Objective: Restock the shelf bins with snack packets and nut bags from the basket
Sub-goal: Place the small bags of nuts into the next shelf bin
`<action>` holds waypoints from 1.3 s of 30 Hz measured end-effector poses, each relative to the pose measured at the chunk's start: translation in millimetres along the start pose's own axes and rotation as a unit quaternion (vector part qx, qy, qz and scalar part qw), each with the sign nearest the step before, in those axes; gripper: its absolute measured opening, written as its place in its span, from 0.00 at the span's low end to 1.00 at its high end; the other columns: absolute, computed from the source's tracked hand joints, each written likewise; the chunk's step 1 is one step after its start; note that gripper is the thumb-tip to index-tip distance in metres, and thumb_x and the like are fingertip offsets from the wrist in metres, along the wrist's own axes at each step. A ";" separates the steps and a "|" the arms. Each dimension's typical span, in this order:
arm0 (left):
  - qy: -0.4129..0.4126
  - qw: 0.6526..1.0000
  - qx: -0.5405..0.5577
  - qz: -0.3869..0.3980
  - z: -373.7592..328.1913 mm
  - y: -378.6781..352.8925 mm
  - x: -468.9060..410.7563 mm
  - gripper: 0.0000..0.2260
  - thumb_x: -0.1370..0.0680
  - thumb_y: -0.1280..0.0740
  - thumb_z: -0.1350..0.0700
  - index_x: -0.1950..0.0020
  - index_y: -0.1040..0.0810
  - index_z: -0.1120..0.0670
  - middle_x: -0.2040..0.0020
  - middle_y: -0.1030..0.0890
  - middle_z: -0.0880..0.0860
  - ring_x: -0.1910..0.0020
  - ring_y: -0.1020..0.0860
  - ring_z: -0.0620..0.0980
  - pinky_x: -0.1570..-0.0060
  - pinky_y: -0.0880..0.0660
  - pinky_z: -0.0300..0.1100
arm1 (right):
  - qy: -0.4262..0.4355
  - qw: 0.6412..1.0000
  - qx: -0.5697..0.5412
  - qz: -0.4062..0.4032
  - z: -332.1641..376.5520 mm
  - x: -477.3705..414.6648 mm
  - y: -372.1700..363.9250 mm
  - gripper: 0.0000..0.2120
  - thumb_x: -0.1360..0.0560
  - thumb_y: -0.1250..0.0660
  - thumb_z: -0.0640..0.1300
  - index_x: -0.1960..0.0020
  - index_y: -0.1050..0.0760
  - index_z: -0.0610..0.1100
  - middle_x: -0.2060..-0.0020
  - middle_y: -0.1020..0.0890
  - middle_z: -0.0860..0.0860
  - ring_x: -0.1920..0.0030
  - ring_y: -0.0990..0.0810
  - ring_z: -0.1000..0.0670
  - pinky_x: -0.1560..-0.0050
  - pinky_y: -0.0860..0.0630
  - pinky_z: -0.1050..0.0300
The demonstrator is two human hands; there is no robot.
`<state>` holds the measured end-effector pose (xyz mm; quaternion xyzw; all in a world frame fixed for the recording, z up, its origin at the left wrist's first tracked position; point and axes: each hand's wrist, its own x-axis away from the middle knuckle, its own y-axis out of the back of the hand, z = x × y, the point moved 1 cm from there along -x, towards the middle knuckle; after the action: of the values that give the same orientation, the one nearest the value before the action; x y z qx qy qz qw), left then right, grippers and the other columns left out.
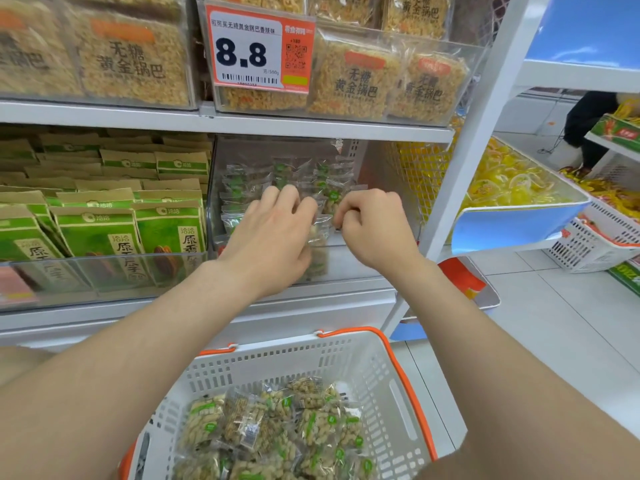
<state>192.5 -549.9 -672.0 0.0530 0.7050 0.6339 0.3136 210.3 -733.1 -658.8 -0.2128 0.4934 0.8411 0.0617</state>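
both hands at clear bin point(346, 261). left hand point(273, 233) fingers curled round nut bag point(320, 237); right hand point(377, 226) fingers curled, pinching its edge. basket point(277, 355) below, holding more bags.

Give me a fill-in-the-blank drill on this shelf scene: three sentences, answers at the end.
The price tag reads ____. The basket of peanut packets has handles coloured ____. The left hand and right hand hold a packet at the clear bin, beside the ____-and-brown bags on its left.
Answers: 8.8; orange; green.
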 end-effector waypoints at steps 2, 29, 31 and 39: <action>-0.005 1.000 0.020 -0.008 -2.0 4.2 10.2 0.12 0.25 0.30 0.52 0.47 0.30 0.51 0.51 0.25 0.52 0.50 0.27 0.58 0.54 0.27 0.53 | 0.034 0.997 -0.020 0.065 14.3 19.2 5.4 0.17 0.30 0.42 0.36 0.66 0.18 0.52 0.68 0.16 0.54 0.64 0.19 0.49 0.53 0.20 0.52; 0.001 0.874 -0.043 0.485 39.5 -77.5 85.3 0.15 0.16 0.37 0.53 0.29 0.23 0.52 0.34 0.22 0.54 0.52 0.25 0.56 0.57 0.27 0.48 | -0.061 0.794 0.046 0.603 61.9 187.2 -303.7 0.05 0.20 0.39 0.37 0.55 0.28 0.41 0.60 0.26 0.45 0.63 0.29 0.46 0.61 0.30 0.54; 0.001 0.871 -0.043 0.489 43.7 -76.8 86.9 0.16 0.16 0.37 0.53 0.29 0.23 0.52 0.36 0.22 0.53 0.53 0.27 0.56 0.57 0.27 0.48 | -0.137 0.777 -0.014 0.614 64.6 202.0 -312.1 0.08 0.19 0.42 0.36 0.54 0.26 0.38 0.56 0.25 0.44 0.60 0.31 0.48 0.57 0.33 0.60; 0.009 0.878 -0.032 0.478 46.8 -72.8 83.5 0.15 0.16 0.36 0.53 0.29 0.22 0.52 0.34 0.20 0.55 0.53 0.26 0.56 0.58 0.27 0.48 | -0.366 0.765 -0.290 0.444 66.1 214.6 -319.3 0.04 0.25 0.34 0.31 0.56 0.21 0.33 0.65 0.27 0.43 0.64 0.29 0.45 0.66 0.31 0.53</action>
<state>173.3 -484.0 -770.8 0.3679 0.5762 0.7291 -0.0319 97.3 -537.9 -977.4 0.3464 0.2055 0.8915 -0.2072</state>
